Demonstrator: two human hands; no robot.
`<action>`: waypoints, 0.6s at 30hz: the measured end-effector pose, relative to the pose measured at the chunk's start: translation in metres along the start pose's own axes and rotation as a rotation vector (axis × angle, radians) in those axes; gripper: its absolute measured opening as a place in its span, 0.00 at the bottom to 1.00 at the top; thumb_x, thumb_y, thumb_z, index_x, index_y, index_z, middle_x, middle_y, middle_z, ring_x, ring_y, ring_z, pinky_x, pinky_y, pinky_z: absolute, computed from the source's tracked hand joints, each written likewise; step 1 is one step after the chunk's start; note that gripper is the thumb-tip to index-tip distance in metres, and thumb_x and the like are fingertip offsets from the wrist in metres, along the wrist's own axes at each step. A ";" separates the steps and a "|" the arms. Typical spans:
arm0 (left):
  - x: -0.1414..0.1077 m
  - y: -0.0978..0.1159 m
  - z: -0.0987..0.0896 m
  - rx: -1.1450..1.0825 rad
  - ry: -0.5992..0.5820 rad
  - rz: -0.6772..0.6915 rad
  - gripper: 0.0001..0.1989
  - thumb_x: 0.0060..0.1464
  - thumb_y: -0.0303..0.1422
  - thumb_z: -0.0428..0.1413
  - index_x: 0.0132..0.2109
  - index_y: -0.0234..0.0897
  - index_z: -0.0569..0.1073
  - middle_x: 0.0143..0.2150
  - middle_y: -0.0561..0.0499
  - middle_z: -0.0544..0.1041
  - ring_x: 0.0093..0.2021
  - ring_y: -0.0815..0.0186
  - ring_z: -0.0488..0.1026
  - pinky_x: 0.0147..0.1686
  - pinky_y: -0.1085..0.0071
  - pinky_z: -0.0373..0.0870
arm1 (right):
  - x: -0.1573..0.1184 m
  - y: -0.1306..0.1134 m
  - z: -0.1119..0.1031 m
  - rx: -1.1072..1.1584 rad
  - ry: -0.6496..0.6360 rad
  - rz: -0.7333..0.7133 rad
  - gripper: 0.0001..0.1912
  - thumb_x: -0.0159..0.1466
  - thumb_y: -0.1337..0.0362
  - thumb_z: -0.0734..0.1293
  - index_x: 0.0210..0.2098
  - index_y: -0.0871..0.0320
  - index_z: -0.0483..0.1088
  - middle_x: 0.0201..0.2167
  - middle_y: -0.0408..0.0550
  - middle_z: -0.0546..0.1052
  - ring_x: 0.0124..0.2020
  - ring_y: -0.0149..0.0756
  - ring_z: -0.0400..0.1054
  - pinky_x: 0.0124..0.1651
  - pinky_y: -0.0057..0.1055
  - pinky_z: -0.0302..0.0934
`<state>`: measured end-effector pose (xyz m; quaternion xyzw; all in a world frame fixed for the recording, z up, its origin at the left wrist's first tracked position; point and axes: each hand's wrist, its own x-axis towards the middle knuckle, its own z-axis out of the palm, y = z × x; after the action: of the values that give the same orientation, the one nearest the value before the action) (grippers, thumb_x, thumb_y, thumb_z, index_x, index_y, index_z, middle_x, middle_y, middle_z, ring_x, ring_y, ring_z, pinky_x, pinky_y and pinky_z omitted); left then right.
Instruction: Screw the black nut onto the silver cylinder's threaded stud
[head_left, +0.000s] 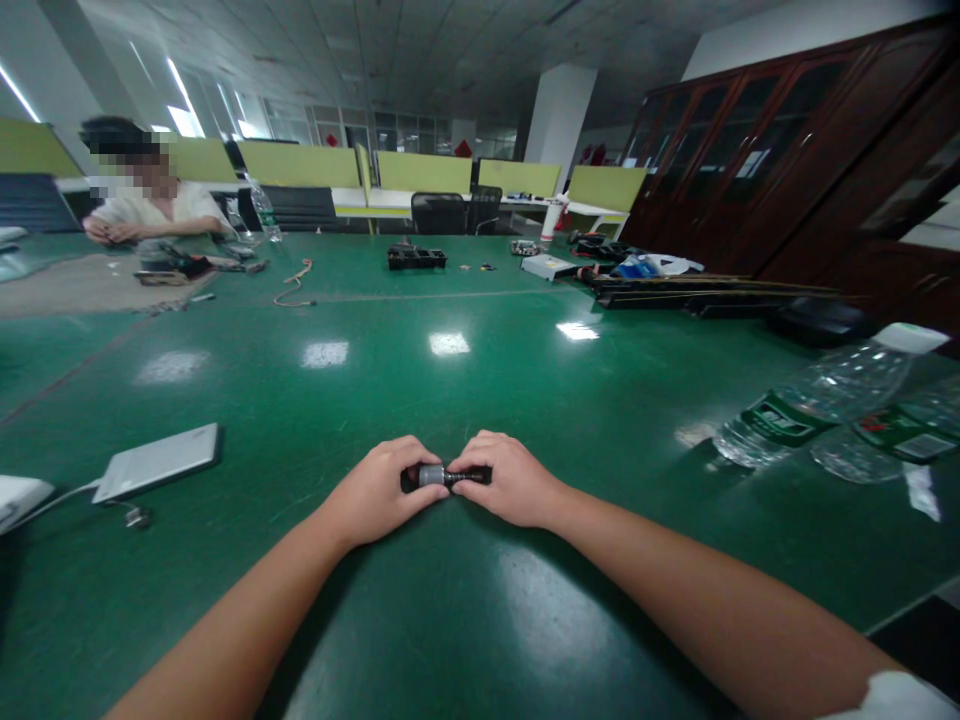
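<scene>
The dark tube (431, 474) lies level and crosswise between the left fingers (413, 448) and right fingers (475, 456). Its thicker part, with a grey band, sits between left thumb and fingers; its thinner, ridged part sits between right thumb and fingers. Fingertips partly hide the middle.

Table (510, 385): green and glossy, with bright patches of reflected light.
Right side: a clear bottle (821, 395) with a white cap, another bottle (911, 430) just beside it, both green-labelled.
Left side: a flat pale device (157, 463) with a white cable (56, 508).
Far end: a black tray-like part (416, 258), a flat silver box (547, 267), a curled cord (291, 300).
Far left: a person (187, 205) in a white top.
Background: yellow-green partitions (296, 165), black chairs (438, 214), a dark-red cabinet (694, 205).
</scene>
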<state>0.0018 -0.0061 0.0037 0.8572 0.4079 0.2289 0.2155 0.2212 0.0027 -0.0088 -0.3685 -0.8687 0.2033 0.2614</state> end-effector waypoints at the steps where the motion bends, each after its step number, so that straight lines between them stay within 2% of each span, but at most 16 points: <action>1: 0.000 0.000 0.000 0.000 -0.001 -0.002 0.11 0.56 0.38 0.60 0.43 0.37 0.77 0.36 0.49 0.75 0.36 0.64 0.72 0.37 0.70 0.67 | 0.000 0.000 0.000 0.002 -0.001 -0.005 0.07 0.59 0.67 0.72 0.38 0.57 0.79 0.34 0.46 0.80 0.38 0.36 0.70 0.44 0.33 0.61; 18: 0.000 0.000 0.000 -0.004 -0.015 -0.019 0.11 0.57 0.38 0.59 0.43 0.37 0.76 0.35 0.50 0.74 0.36 0.64 0.71 0.37 0.70 0.66 | -0.001 0.001 -0.004 -0.031 -0.022 0.032 0.07 0.58 0.67 0.72 0.37 0.57 0.79 0.32 0.46 0.80 0.37 0.37 0.70 0.45 0.35 0.61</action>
<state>0.0015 -0.0059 0.0037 0.8546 0.4140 0.2210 0.2224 0.2247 0.0029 -0.0062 -0.3843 -0.8685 0.1979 0.2425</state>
